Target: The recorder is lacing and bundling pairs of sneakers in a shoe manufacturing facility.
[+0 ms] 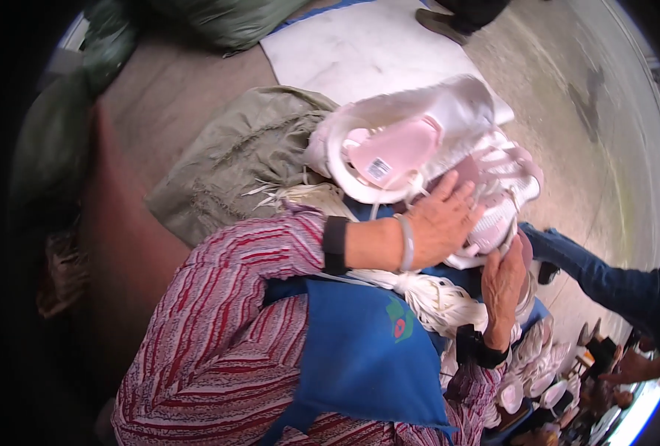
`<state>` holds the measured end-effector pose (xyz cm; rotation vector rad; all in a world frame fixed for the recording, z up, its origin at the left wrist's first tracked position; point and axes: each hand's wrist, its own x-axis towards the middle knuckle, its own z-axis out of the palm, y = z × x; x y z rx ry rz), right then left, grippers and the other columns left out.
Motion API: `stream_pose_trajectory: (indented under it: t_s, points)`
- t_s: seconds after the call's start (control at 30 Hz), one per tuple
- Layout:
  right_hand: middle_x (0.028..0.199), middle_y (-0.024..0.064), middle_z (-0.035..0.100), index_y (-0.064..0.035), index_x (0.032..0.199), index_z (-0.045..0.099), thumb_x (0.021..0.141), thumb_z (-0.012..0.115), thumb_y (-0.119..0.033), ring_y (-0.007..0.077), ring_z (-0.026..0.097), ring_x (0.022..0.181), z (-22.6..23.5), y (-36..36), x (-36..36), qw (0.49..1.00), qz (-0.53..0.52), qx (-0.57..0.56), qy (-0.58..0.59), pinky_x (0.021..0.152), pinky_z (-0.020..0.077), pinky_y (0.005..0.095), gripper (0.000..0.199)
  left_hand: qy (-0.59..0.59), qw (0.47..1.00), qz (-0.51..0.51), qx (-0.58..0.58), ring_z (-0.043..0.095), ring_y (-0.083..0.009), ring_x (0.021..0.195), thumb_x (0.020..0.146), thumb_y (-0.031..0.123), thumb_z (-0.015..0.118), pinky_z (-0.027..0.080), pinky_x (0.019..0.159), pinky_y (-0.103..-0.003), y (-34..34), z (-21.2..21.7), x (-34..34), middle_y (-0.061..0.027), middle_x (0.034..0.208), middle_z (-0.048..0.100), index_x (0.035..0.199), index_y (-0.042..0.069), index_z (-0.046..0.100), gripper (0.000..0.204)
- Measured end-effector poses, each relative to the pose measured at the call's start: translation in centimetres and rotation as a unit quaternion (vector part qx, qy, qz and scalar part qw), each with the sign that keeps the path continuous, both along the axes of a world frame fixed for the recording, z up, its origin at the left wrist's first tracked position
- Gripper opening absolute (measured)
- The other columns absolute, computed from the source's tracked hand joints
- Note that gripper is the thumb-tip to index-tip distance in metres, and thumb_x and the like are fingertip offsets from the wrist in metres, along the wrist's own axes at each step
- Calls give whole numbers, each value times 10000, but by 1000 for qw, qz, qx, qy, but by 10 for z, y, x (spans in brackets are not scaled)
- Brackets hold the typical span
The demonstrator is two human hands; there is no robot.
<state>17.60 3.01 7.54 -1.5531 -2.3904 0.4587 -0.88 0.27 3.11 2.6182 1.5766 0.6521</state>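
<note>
A pile of pink and white shoe uppers [497, 189] lies in front of my lap. My left hand [445, 219] rests on it, fingers stretched out and flat. At the pile's near right edge, my right hand [502, 286] has its fingers closed on the rim of a pink and white shoe upper [493, 227]. Just beyond my left hand, a whitish bag [460, 108] is bunched around a pink, sole-shaped piece [400, 149] with a small white label. A tied bundle of white laces [434, 297] lies between my forearms, on my blue apron [367, 349].
A grey-green woven sack [241, 149] lies at left, with dark green bags [226, 18] behind it. A white sheet [322, 56] covers floor ahead. At right are another person's denim leg [597, 256] and hand [642, 366], above several pink shoe parts [530, 368].
</note>
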Motion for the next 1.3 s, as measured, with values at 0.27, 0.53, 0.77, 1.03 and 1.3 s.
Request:
stream_pose_trajectory:
  t_s: [0.27, 0.53, 0.77, 1.03, 1.3]
  points:
    - [756, 105, 609, 7, 1169, 502, 828, 341, -102, 131, 555, 504, -9, 19, 24, 968, -159, -140, 137, 429, 454, 244, 393, -10, 999, 32, -32, 520, -325, 1024, 826, 235, 481, 334, 904, -439, 4, 10, 23, -216, 1020, 584, 1155, -94, 512, 467]
    - [625, 169, 574, 33, 1090, 473, 837, 361, -77, 205, 552, 445, 7, 17, -2, 982, -137, -133, -5, 419, 462, 307, 298, -110, 990, 17, -83, 583, -239, 826, 772, 176, 551, 413, 659, -322, 20, 8, 13, -122, 880, 607, 954, -7, 587, 260]
    - [686, 148, 591, 55, 1026, 490, 813, 364, -98, 191, 561, 459, 2, 22, 9, 976, -148, -156, 46, 418, 468, 305, 291, -25, 993, -4, -118, 573, -226, 860, 762, 192, 586, 422, 674, -326, 26, 21, 30, -114, 927, 604, 996, -10, 615, 310]
    - [710, 158, 587, 50, 1028, 493, 816, 351, -102, 200, 567, 471, -6, 20, 7, 974, -156, -157, 49, 390, 453, 289, 297, -16, 990, 15, -139, 566, -256, 895, 783, 218, 579, 442, 667, -400, 20, 22, 33, -123, 956, 618, 1040, 9, 616, 333]
    - [724, 180, 596, 31, 1053, 502, 828, 358, -103, 219, 574, 484, -12, 31, 4, 974, -163, -159, -7, 412, 452, 314, 299, -37, 991, 8, -128, 556, -277, 920, 805, 219, 541, 443, 685, -400, 8, 24, 18, -159, 967, 607, 1037, 5, 606, 322]
